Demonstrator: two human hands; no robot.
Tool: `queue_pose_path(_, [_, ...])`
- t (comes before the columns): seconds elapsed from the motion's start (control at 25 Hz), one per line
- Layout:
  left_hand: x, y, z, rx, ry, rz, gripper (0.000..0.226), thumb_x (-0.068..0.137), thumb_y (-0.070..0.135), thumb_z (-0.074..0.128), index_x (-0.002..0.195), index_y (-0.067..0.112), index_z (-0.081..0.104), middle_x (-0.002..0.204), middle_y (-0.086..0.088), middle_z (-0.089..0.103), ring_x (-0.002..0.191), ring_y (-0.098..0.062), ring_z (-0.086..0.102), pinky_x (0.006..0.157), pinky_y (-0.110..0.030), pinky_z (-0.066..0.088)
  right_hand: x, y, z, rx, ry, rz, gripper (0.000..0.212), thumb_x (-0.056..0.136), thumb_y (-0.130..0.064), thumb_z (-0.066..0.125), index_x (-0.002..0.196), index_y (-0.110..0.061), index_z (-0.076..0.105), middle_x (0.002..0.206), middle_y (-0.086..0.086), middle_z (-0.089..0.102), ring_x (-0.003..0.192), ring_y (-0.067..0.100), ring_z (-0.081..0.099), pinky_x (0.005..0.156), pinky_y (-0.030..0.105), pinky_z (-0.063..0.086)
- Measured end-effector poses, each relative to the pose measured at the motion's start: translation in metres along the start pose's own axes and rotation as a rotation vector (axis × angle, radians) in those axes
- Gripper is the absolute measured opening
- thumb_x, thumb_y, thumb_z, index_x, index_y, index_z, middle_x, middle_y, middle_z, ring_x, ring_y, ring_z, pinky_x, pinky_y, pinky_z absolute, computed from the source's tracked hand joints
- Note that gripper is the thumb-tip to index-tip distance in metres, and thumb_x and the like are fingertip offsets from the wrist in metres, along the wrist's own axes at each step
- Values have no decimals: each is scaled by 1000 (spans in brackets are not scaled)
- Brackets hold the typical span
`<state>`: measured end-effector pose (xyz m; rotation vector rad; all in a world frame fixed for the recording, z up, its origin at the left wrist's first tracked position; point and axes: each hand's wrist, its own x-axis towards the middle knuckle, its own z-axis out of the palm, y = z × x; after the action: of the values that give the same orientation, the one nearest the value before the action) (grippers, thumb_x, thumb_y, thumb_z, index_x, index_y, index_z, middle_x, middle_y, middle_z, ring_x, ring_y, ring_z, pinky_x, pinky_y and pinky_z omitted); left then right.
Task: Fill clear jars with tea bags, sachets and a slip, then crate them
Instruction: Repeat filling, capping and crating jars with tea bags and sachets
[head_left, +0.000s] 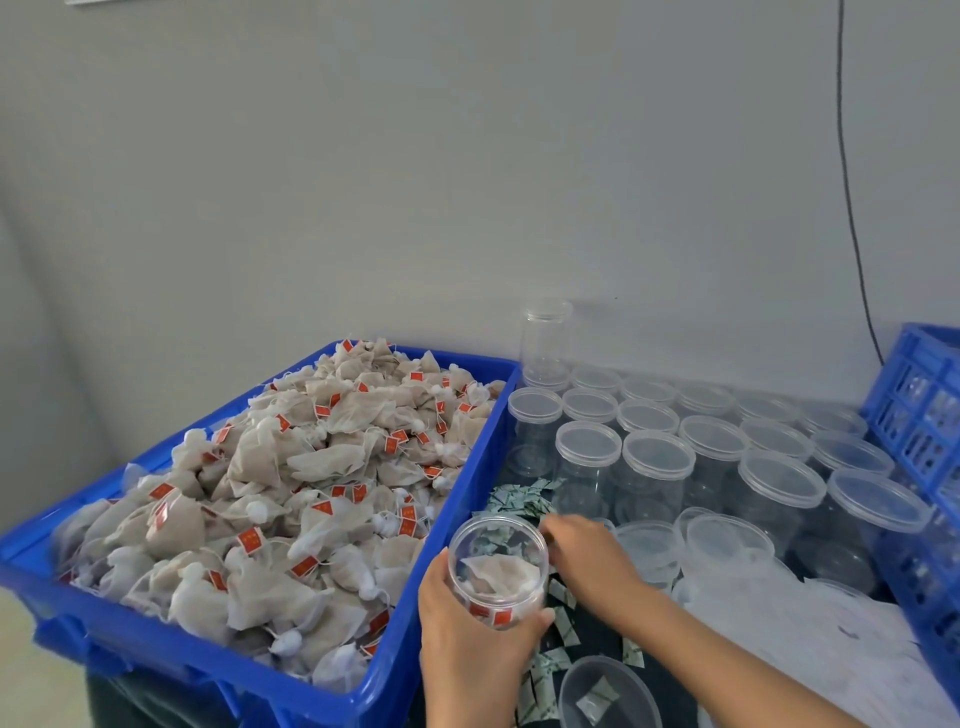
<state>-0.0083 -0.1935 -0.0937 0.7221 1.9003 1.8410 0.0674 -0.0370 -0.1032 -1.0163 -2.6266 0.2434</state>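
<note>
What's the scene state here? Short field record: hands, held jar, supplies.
left hand: grips an open jar from below
jar contents: tea bags with red tags
right hand: reaching into the loose sachets, fingers hidden behind the jar
tea bag supply: blue bin, heaped, to the left
lidded jars: rows by the wall, apparently empty
blue crate: at the right edge

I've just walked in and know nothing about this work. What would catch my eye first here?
First, the big blue bin on the left, heaped with pale tea bags bearing red tags. To its right stands a crowd of clear lidded jars against the wall. In front, the left hand holds an open jar with tea bags inside, while the right hand reaches into small sachets scattered on the dark surface.
</note>
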Motion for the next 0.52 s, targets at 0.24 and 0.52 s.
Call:
queue_pose_path(0.24, [-4,6,5,-1,-65,-11,81,44,25,93,100,39,37,101,23,47,85,4,50,77,-20,39,-17,-11,-82,543,228,100,19,87,-20,66,85,-39,64,84,-20,67,81,-7,62,75,9,46])
queue_pose_path(0.52, [-30,18,43,54,-210,152,77,46,34,84,115,43,50,113,14,55,97,0,58,76,-19,54,-80,9,-145,538,215,78,20,86,-21,66,91,-40,67,90,-23,70,86,-10,62,79,6,45])
